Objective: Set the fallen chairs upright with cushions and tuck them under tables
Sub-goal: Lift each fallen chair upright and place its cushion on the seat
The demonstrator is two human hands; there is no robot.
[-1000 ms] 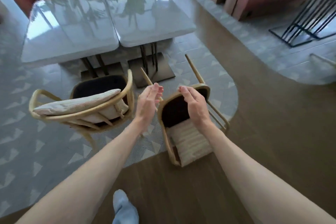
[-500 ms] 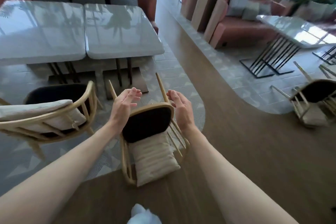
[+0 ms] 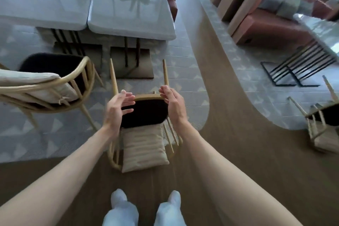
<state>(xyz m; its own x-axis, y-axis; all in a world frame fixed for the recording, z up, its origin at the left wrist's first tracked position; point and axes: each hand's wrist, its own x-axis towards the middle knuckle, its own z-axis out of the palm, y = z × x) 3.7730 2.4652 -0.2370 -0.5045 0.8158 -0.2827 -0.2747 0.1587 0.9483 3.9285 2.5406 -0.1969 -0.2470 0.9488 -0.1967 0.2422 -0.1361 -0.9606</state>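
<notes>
Pale bentwood and a black padded seat make up the tipped-over armchair (image 3: 146,113) lying on its back at the person's feet, 2 legs pointing up toward the grey glossy tabletop (image 3: 128,5). Its striped beige cushion (image 3: 145,149) lies loose against the backrest on the brown wood-look floor (image 3: 238,152). The right hand (image 3: 172,104) has its fingers curled over the seat's front rail near the right leg. The left hand (image 3: 117,110) is open, fingers straight and spread, just beside the seat's left edge; blur hides whether it touches yet.

Lifting now, I judge, would load 1 side only, so the frame could twist and swing toward the upright bentwood armchair with a beige cushion (image 3: 45,86) close on the left. The loose cushion may slide off as the back rises. The raised legs could also strike the tabletop edge if the chair pivots forward fast. Another toppled chair (image 3: 322,126) waits at right.
</notes>
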